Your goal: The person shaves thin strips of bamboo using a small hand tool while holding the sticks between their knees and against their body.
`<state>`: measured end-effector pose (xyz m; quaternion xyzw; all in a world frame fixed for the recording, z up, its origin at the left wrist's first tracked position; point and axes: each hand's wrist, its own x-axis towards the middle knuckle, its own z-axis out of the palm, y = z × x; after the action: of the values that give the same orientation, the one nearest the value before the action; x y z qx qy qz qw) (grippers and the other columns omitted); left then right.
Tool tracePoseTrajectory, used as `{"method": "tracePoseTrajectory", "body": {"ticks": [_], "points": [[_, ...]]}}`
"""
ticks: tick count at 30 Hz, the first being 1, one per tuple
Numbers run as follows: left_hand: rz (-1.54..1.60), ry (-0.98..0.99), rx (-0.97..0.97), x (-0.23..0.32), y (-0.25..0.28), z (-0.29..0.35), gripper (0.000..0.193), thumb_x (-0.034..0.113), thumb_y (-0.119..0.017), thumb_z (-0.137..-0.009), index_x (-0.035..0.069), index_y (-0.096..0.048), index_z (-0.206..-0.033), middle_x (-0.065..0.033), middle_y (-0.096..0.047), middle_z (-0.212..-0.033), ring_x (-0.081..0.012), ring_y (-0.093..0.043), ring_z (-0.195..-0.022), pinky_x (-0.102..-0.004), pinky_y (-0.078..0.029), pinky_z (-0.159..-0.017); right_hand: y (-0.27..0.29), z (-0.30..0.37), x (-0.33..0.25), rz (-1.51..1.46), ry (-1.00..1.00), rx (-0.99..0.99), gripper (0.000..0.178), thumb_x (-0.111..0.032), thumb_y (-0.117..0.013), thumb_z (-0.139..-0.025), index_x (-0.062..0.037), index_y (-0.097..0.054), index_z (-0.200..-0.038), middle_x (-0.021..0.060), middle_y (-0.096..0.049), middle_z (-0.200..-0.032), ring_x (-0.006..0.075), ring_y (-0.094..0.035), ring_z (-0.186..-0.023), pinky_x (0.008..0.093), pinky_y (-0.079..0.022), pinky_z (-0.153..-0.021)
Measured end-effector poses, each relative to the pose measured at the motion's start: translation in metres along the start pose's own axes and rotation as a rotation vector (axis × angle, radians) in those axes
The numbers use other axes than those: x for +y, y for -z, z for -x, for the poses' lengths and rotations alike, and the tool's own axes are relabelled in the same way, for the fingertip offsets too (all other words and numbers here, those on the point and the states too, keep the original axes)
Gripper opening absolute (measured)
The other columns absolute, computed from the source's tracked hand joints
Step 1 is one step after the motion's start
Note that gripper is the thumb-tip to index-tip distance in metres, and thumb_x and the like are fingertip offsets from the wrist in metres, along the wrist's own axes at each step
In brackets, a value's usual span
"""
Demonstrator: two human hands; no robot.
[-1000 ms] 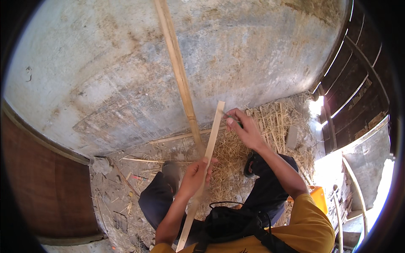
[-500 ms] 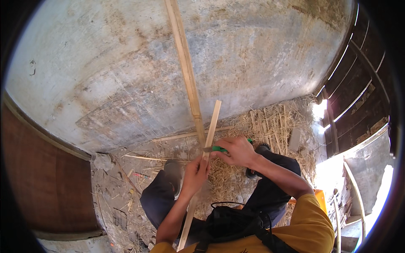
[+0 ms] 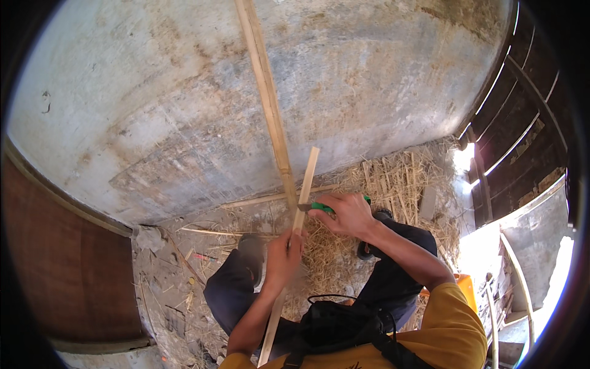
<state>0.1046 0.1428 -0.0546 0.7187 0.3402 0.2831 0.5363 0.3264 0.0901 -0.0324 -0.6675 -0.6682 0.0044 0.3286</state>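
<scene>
A long, pale strip of bamboo (image 3: pixel 308 175) slants up from my lap between my knees, its far end in front of the wall. My left hand (image 3: pixel 283 255) is closed around the strip at about its middle, thumb along it. In my right hand (image 3: pixel 350 215) is a green-handled knife (image 3: pixel 322 208), with the fingers wrapped round the handle. Its short dark blade lies across the strip, just beyond my left hand. How deep the blade sits against the strip cannot be made out.
A longer bamboo pole (image 3: pixel 264 80) leans on the stained concrete wall (image 3: pixel 184 123) ahead. Straw and shavings (image 3: pixel 399 184) cover the floor between and beyond my feet. Brown board (image 3: pixel 67 246) stands at the left; an orange object (image 3: pixel 467 290) sits beside my right elbow.
My right hand and the knife have moved a little farther up the strip, away from my left hand. My left hand stays nearly in place on the strip.
</scene>
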Motion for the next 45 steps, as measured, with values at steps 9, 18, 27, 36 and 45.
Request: {"method": "tracePoseTrajectory", "body": {"ticks": [9, 18, 27, 36, 45], "points": [[-0.066, -0.011, 0.023, 0.009, 0.000, 0.003, 0.030, 0.019, -0.052, -0.113, -0.002, -0.071, -0.105, -0.0010, -0.057, -0.065, -0.0064, -0.053, -0.057, -0.0276, -0.040, -0.054, 0.004, -0.007, 0.009, 0.027, -0.003, 0.016, 0.032, -0.039, -0.079, -0.095, -0.0090, -0.080, -0.106, 0.0097, -0.077, -0.089, 0.0319, -0.074, -0.069, 0.0407, -0.058, -0.059], [-0.119, -0.007, -0.005, 0.007, 0.001, 0.008, 0.026, 0.017, -0.055, -0.111, -0.003, -0.071, -0.103, -0.0030, -0.057, -0.065, -0.0079, -0.053, -0.058, -0.0299, -0.042, -0.055, 0.012, -0.025, 0.024, -0.008, -0.023, 0.172, 0.030, -0.036, -0.081, -0.093, -0.0069, -0.081, -0.102, 0.0134, -0.076, -0.087, 0.0329, -0.072, -0.068, 0.0410, -0.057, -0.061], [-0.155, -0.038, -0.011, 0.008, 0.004, 0.010, 0.026, 0.017, -0.054, -0.111, -0.002, -0.070, -0.101, -0.0026, -0.056, -0.064, -0.0079, -0.052, -0.058, -0.0299, -0.041, -0.055, 0.021, -0.038, 0.031, 0.015, -0.095, 0.185, 0.028, -0.035, -0.078, -0.096, -0.0073, -0.079, -0.098, 0.0124, -0.073, -0.081, 0.0338, -0.070, -0.068, 0.0422, -0.055, -0.062], [-0.196, -0.120, 0.001, 0.004, 0.002, 0.012, 0.026, 0.017, -0.054, -0.111, -0.001, -0.070, -0.099, -0.0055, -0.056, -0.061, -0.0120, -0.055, -0.055, -0.0326, -0.042, -0.054, 0.029, -0.045, 0.041, 0.057, -0.143, 0.196, 0.030, -0.038, -0.076, -0.097, -0.0082, -0.079, -0.097, 0.0121, -0.071, -0.077, 0.0347, -0.069, -0.068, 0.0435, -0.054, -0.062], [-0.195, -0.086, -0.018, 0.010, 0.004, 0.011, 0.026, 0.017, -0.054, -0.110, -0.001, -0.070, -0.099, -0.0078, -0.057, -0.062, -0.0145, -0.056, -0.055, -0.0351, -0.044, -0.055, 0.033, -0.046, 0.041, 0.085, -0.157, 0.196, 0.031, -0.041, -0.075, -0.097, -0.0097, -0.079, -0.095, 0.0105, -0.073, -0.078, 0.0332, -0.071, -0.068, 0.0434, -0.056, -0.061]]}}
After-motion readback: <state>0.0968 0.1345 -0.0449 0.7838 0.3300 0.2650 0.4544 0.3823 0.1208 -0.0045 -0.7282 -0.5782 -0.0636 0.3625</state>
